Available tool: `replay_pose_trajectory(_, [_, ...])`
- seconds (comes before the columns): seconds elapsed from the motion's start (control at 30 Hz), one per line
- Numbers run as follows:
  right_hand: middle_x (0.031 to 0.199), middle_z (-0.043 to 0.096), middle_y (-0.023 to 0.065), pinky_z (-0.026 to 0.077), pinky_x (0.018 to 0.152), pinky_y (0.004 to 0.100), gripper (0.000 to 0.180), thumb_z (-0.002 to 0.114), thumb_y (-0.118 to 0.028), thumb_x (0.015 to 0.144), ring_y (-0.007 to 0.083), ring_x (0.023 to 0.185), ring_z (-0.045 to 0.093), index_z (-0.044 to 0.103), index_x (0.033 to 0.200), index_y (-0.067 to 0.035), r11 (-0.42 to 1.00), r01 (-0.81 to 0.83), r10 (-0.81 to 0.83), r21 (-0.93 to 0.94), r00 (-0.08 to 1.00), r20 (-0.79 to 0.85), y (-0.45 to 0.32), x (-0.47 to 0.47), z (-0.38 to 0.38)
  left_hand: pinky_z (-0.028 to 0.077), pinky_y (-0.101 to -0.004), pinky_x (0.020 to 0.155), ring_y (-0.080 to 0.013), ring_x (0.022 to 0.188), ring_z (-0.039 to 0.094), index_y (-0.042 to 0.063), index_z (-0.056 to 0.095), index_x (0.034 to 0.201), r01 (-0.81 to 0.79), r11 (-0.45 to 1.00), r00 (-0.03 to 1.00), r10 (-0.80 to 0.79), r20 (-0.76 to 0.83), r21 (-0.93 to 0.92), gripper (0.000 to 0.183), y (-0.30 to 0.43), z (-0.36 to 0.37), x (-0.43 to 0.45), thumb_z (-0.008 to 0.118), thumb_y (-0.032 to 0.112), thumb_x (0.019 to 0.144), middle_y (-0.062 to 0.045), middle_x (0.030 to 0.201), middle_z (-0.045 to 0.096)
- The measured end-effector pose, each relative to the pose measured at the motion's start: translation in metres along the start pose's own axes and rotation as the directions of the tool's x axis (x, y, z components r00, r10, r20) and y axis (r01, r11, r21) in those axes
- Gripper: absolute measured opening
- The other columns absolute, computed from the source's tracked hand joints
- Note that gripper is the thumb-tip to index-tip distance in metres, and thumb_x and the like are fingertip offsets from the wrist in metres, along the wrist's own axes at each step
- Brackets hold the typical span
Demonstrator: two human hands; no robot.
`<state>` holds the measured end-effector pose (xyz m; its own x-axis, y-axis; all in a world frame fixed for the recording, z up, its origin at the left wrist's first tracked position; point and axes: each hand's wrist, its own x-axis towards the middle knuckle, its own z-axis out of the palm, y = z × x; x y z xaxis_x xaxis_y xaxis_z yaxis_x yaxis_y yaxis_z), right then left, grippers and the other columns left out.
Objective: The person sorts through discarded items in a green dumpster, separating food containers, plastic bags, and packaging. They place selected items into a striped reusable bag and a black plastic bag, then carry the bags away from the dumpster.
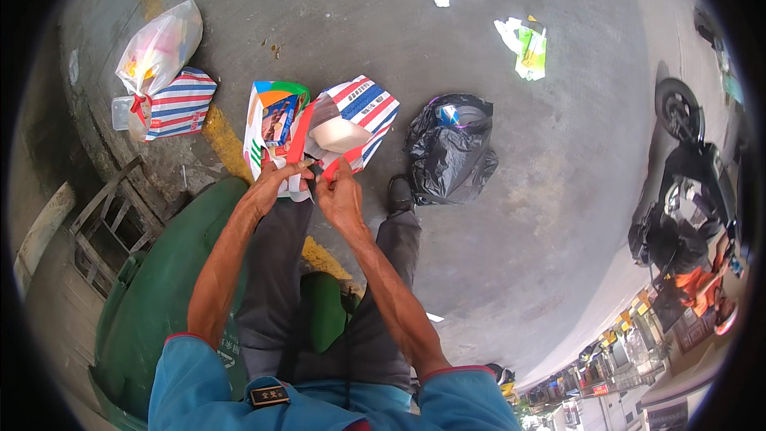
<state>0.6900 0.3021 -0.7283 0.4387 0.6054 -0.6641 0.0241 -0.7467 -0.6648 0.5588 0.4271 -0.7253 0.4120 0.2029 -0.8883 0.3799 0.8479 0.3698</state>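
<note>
My left hand (269,187) grips the red and white handle edge of a colourful shopping bag (256,126), in which printed packages lie. My right hand (340,191) pinches the red strap of a striped woven bag (370,109); a white foam container (340,134) shows in its mouth. The hands are close together, their fingertips almost meeting between the two bags. To the right, near my shoe, stands a black plastic bag (453,161) with a can at its mouth.
A tied translucent bag (161,42) and another striped bag (182,105) sit at the left. A green wheeled bin (173,299) lies close at lower left, by a metal frame (114,215). Green and white litter (529,51) is on the pavement; a motorcycle (688,191) stands far right.
</note>
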Motion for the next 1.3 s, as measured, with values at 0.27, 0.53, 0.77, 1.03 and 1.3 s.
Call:
replay_pose_trajectory(0.27, [0.087, 0.063, 0.0311, 0.049, 0.07, 0.0519, 0.064, 0.051, 0.0, 0.085, 0.0481, 0.082, 0.065, 0.024, 0.14, 0.017, 0.989, 0.145, -0.135, -0.019, 0.955, 0.265, -0.022, 0.001, -0.007, 0.042, -0.0342, 0.098, -0.0239, 0.11, 0.056, -0.007, 0.053, 0.127, -0.085, 0.996, 0.981, 0.082, -0.175, -0.007, 0.077, -0.008, 0.033, 0.012, 0.081, 0.045, 0.078, -0.017, 0.122, 0.061])
replay_pose_trajectory(0.53, [0.099, 0.067, 0.0261, 0.053, 0.074, 0.0432, 0.052, 0.055, -0.003, 0.085, 0.0402, 0.09, 0.068, 0.048, 0.134, 0.01, 0.958, 0.235, -0.117, -0.164, 0.843, 0.524, 0.007, 0.026, -0.088, 0.048, -0.0366, 0.096, -0.0218, 0.103, 0.066, -0.002, 0.053, 0.126, -0.127, 0.982, 0.985, 0.109, -0.132, -0.137, 0.04, -0.026, 0.04, 0.009, 0.069, 0.01, 0.092, -0.012, 0.112, 0.068])
replay_pose_trajectory(0.77, [0.123, 0.063, 0.0185, 0.049, 0.094, 0.0514, 0.04, 0.07, -0.009, 0.073, 0.0356, 0.118, 0.057, 0.066, 0.112, -0.004, 0.418, 0.407, -0.346, -0.812, 0.898, 0.272, 0.12, 0.173, -0.236, 0.052, -0.0409, 0.075, -0.0208, 0.066, 0.062, 0.002, 0.046, 0.123, -0.178, 0.984, 0.976, 0.177, -0.128, 0.001, 0.032, -0.041, 0.048, -0.009, 0.06, 0.013, 0.097, -0.007, 0.07, 0.06])
replay_pose_trajectory(1.03, [0.079, 0.071, 0.0186, 0.053, 0.08, 0.0514, 0.011, 0.07, -0.016, 0.077, 0.0385, 0.081, 0.07, 0.072, 0.084, -0.007, 0.351, 0.365, -0.069, -0.863, 0.929, 0.365, 0.165, 0.138, -0.302, 0.052, -0.0404, 0.073, -0.0197, 0.057, 0.056, 0.0, 0.046, 0.115, -0.201, 0.978, 0.956, 0.183, -0.23, -0.054, 0.028, -0.044, 0.066, -0.014, 0.062, 0.009, 0.094, -0.005, 0.067, 0.055])
replay_pose_trajectory(1.3, [0.082, 0.069, 0.0217, 0.052, 0.07, 0.0503, 0.012, 0.066, -0.015, 0.083, 0.0418, 0.079, 0.066, 0.068, 0.083, -0.003, 0.676, 0.204, -0.144, -0.708, 0.979, 0.145, 0.097, -0.034, -0.313, 0.049, -0.0321, 0.061, -0.0179, 0.062, 0.06, -0.002, 0.061, 0.097, -0.209, 0.964, 0.948, 0.159, -0.274, -0.164, 0.015, -0.037, 0.103, -0.039, 0.069, 0.005, 0.086, -0.007, 0.071, 0.062])
